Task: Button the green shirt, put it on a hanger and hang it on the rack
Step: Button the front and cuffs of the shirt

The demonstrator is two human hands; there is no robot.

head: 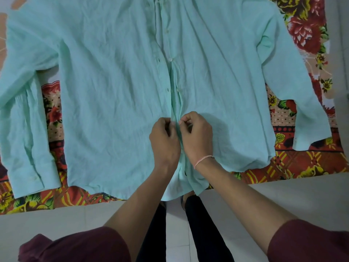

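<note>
Though creased, green shirt (pixel 113 91) flat.

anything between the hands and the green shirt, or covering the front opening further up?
Nothing visible. The left hand and right hand pinch the green shirt at its front opening, low down. The opening above them lies uncovered on the floral sheet. No hanger or rack is in view.

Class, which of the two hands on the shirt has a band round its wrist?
The right hand: a thin pink thread circles its wrist; the left hand has a bare wrist.
</note>
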